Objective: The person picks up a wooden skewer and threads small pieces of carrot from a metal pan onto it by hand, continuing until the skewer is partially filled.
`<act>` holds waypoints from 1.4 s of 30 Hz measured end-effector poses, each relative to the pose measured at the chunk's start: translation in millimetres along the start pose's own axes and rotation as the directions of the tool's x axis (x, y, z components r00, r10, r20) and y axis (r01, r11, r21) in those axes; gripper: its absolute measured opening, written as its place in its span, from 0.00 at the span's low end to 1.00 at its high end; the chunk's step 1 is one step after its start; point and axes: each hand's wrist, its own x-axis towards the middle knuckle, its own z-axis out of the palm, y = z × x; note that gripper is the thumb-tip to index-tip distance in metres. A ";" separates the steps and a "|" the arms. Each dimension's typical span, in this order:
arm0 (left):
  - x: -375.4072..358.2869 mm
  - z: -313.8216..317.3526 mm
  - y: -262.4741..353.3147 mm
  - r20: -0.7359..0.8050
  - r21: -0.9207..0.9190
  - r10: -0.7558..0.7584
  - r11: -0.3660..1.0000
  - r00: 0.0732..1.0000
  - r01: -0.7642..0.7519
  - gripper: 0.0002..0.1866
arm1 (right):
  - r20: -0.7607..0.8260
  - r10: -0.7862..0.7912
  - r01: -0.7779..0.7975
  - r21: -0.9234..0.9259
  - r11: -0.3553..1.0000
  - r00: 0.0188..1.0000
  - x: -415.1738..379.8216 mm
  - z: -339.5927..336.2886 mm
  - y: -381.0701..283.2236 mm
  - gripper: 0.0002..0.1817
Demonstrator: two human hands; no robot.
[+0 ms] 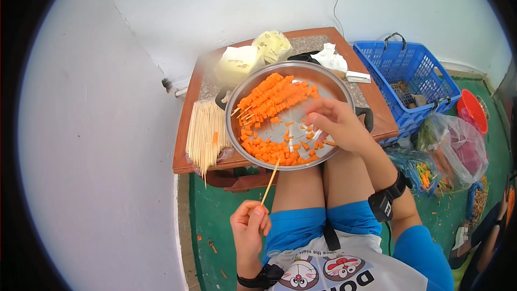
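Note:
My left hand [250, 223] pinches a thin wooden skewer [271, 184], its tip reaching up to the near rim of the pan. A small orange bit seems to sit at that tip, though cut carrot lies right behind it. Over the right side of the metal pan [346, 97] hovers my right hand [336, 124], thumb and forefinger bent and slightly apart, with nothing visible between them. Loose carrot pieces [269, 150] are heaped along the pan's near side. Several filled carrot skewers [272, 97] lie side by side at its upper left.
Bare skewers [203, 132] lie in a bundle left of the pan on the wooden table [382, 116]. Wrapped paper rolls [239, 62] stand behind. A blue crate [409, 75], red basin [473, 112] and plastic bags [458, 148] are on the right. Another person's arm [493, 237] shows at lower right.

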 end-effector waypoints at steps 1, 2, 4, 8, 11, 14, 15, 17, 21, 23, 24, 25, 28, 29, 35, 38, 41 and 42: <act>0.4 0.9 0.2 0.007 0.028 0.021 0.999 1.000 -0.022 0.08 | -0.008 0.054 -0.052 0.152 0.987 0.999 -4.1 -1.0 0.2 0.09; 1.5 1.7 1.3 0.006 0.029 0.020 0.999 1.000 -0.020 0.08 | -0.007 0.109 -0.102 0.301 0.948 0.994 -6.4 -2.0 -0.5 0.09; 4.8 2.5 6.0 -0.018 0.211 0.170 0.964 0.985 -0.163 0.08 | -0.009 0.091 -0.086 0.244 0.966 0.996 -7.9 -4.4 -5.6 0.10; 9.0 3.5 16.6 -0.106 0.255 0.323 0.923 0.940 -0.288 0.08 | -0.147 -0.081 0.084 0.015 0.996 0.986 -10.7 -0.9 -2.9 0.12; 6.6 1.5 22.8 -0.069 0.256 0.347 0.913 0.935 -0.319 0.08 | -0.205 -0.031 0.100 0.338 0.936 0.978 -26.8 12.6 -12.2 0.11; -0.8 -2.1 28.2 -0.022 0.361 0.307 0.890 0.952 -0.278 0.09 | -0.031 0.178 -0.129 0.569 0.812 0.984 -48.1 15.8 -29.1 0.11; -3.0 -3.0 28.8 0.005 0.409 0.328 0.861 0.945 -0.301 0.09 | -0.029 0.185 -0.135 0.572 0.809 0.982 -53.1 17.6 -25.7 0.11; -6.5 0.5 30.2 0.040 0.457 0.339 0.831 0.940 -0.319 0.09 | 0.092 0.088 -0.127 0.774 0.621 0.992 -61.7 20.5 -16.7 0.12; -8.9 15.7 31.1 0.087 0.475 0.326 0.817 0.941 -0.327 0.08 | 0.132 -0.002 -0.119 0.903 0.414 0.991 -69.3 26.3 -3.2 0.12; -8.9 21.0 29.6 0.100 0.487 0.323 0.809 0.941 -0.329 0.08 | 0.166 0.058 -0.175 0.933 0.315 0.984 -73.3 27.0 -3.2 0.12; -8.2 24.5 28.7 0.107 0.529 0.371 0.764 0.923 -0.369 0.10 | 0.163 0.063 -0.174 0.933 0.316 0.985 -74.7 26.1 -3.1 0.12; -7.6 27.4 28.6 0.116 0.571 0.416 0.715 0.902 -0.403 0.13 | 0.177 0.034 -0.179 0.943 0.282 0.984 -75.6 24.9 -3.2 0.12; -9.7 34.4 33.9 0.081 0.614 0.369 0.713 0.926 -0.338 0.11 | 0.182 0.001 -0.177 0.955 0.240 0.983 -78.4 23.2 -4.9 0.12; -10.3 34.4 33.3 0.075 0.616 0.363 0.716 0.929 -0.329 0.11 | 0.168 -0.015 -0.160 0.958 0.237 0.986 -79.6 23.2 -6.1 0.12; -11.5 36.4 32.1 0.095 0.639 0.370 0.689 0.924 -0.341 0.09 | 0.143 -0.008 -0.136 0.956 0.262 0.990 -84.8 22.8 -8.7 0.12; -11.0 36.9 30.9 0.096 0.621 0.381 0.699 0.920 -0.355 0.09 | 0.160 -0.038 -0.147 0.962 0.228 0.986 -85.3 21.0 -5.7 0.12; -11.2 37.0 30.5 0.107 0.632 0.388 0.684 0.915 -0.364 0.10 | 0.151 -0.056 -0.135 0.965 0.224 0.987 -85.7 20.6 -3.9 0.12; -11.3 37.2 30.7 0.110 0.642 0.394 0.672 0.912 -0.368 0.10 | 0.150 -0.056 -0.134 0.965 0.224 0.987 -85.8 20.5 -4.1 0.12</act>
